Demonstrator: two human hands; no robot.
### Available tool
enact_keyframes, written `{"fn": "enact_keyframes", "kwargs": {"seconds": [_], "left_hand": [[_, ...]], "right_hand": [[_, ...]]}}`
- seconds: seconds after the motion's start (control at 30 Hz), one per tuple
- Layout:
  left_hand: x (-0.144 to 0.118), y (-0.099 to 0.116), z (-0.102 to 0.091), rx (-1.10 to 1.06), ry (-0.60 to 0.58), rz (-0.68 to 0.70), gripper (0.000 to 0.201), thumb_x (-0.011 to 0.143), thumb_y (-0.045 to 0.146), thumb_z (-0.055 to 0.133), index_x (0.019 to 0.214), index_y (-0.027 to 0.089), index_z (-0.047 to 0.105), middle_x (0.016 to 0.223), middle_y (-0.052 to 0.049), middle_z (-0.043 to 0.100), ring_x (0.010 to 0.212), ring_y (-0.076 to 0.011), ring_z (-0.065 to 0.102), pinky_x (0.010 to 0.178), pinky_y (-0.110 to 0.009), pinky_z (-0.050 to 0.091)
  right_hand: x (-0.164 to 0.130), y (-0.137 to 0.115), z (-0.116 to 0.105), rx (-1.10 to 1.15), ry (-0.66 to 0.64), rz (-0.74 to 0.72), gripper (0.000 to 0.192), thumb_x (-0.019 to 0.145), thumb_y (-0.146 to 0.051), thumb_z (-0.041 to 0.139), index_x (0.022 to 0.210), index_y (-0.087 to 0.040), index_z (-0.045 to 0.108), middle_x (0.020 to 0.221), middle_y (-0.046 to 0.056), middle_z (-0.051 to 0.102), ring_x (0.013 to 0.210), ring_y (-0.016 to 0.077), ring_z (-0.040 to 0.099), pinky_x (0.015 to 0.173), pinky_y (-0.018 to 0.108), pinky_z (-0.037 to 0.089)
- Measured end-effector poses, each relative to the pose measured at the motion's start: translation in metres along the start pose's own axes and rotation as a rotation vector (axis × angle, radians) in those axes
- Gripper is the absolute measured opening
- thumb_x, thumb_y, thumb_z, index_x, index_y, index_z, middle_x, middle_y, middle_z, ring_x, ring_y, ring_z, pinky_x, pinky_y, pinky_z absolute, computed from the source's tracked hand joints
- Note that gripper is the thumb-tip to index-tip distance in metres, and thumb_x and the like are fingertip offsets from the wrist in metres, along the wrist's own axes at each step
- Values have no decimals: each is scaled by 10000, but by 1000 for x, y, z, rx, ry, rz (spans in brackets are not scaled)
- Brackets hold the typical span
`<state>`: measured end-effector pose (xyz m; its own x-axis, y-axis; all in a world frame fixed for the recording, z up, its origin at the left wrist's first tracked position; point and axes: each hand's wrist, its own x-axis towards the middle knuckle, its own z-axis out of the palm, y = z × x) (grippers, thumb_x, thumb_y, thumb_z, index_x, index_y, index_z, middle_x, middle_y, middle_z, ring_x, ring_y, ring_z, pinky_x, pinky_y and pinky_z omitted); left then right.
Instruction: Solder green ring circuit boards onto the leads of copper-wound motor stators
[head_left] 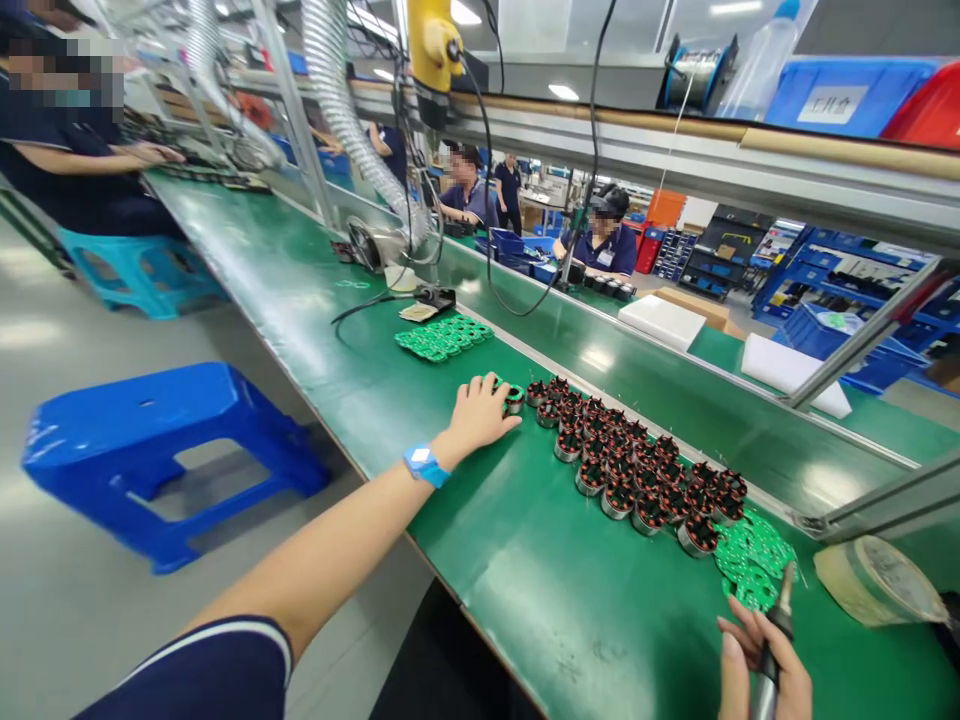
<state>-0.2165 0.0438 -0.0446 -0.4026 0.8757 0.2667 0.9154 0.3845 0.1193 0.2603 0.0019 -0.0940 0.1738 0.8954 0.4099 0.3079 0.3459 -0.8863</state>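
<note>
My left hand (480, 412) reaches out over the green bench mat, fingers bent around a small round part with a green board on top (514, 398) at the left end of a long cluster of copper-wound motor stators (634, 470). A blue wristband sits on that wrist. My right hand (761, 660) is at the bottom right, closed around a dark pen-like soldering tool (776, 630) that points up toward a pile of green ring-shaped circuit boards (754, 555).
A second pile of green boards (442, 338) lies farther up the bench near a tool stand (431, 300) and a flexible extraction hose (352, 120). A tape roll (870, 580) is at the right. A blue stool (157, 450) stands left. Other people sit at neighbouring stations.
</note>
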Motion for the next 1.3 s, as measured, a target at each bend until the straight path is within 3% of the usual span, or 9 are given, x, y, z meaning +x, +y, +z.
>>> {"fn": "enact_keyframes", "kwargs": {"seconds": [0.13, 0.23, 0.3, 0.47, 0.87, 1.0, 1.1, 1.2, 1.3], "left_hand": [[19, -33, -13, -87, -91, -29, 772, 915, 481, 587, 1566, 130, 367, 1603, -254, 400, 1435, -422, 459, 1130, -552, 442], [28, -53, -29, -109, -176, 41, 674, 908, 368, 575, 1521, 123, 437, 1452, -183, 549, 1302, -303, 589, 1104, -414, 494], [29, -57, -34, -95, -224, 81, 598, 916, 348, 607, 1474, 161, 499, 1398, -141, 587, 1235, -270, 623, 1085, -402, 511], [33, -39, -28, 8, -295, 33, 503, 995, 424, 650, 1426, 187, 542, 1402, -134, 593, 1177, -279, 640, 998, -512, 566], [80, -6, -33, 152, -664, 51, 379, 991, 393, 681, 1311, 194, 633, 1321, -108, 652, 1133, -251, 671, 950, -457, 604], [67, -1, -37, 138, -630, 15, 387, 990, 396, 682, 1313, 191, 632, 1334, -111, 647, 1156, -259, 664, 967, -471, 597], [45, -5, -50, 118, -595, 27, 382, 990, 396, 682, 1311, 194, 635, 1330, -108, 650, 1155, -257, 666, 965, -466, 597], [39, -13, -67, 124, -605, 62, 336, 986, 396, 690, 1245, 185, 669, 1238, -92, 694, 1076, -232, 694, 923, -432, 608], [60, -12, -87, 144, -567, 108, 296, 939, 293, 711, 1217, 193, 716, 1151, -83, 751, 1034, -243, 719, 928, -415, 597]], "right_hand": [[-12, -24, 9, -71, 29, -40, 581, 893, -646, 685, 1223, -175, 606, 1155, 164, 751, 870, 239, 739, 778, 373, 549], [-18, -40, 16, -83, 44, -10, 565, 913, -638, 653, 1237, -179, 595, 1185, 163, 741, 888, 235, 728, 810, 376, 532], [-19, -44, 17, -77, 48, 4, 562, 907, -639, 653, 1227, -180, 597, 1177, 160, 739, 886, 236, 723, 813, 376, 530], [-20, -43, 16, -56, 50, 17, 539, 908, -618, 655, 1229, -190, 595, 1169, 152, 733, 909, 245, 716, 866, 402, 531], [-18, -19, 9, -42, 22, -5, 503, 880, -582, 721, 1189, -193, 647, 1129, 141, 776, 879, 245, 756, 830, 389, 575], [5, -10, -6, -34, -56, 57, 530, 898, -619, 685, 1210, -192, 648, 1133, 145, 791, 907, 261, 785, 867, 396, 594], [29, -3, -25, -84, -81, 77, 662, 757, -688, 785, 1186, -196, 674, 1109, 144, 806, 905, 295, 799, 799, 383, 620], [36, 0, -31, -78, 6, 83, 679, 781, -717, 742, 1207, -195, 660, 1160, 153, 795, 937, 294, 793, 859, 411, 617], [27, -2, -23, -81, 94, 98, 612, 881, -682, 662, 1255, -198, 648, 1177, 148, 791, 961, 267, 777, 915, 415, 598]]}}
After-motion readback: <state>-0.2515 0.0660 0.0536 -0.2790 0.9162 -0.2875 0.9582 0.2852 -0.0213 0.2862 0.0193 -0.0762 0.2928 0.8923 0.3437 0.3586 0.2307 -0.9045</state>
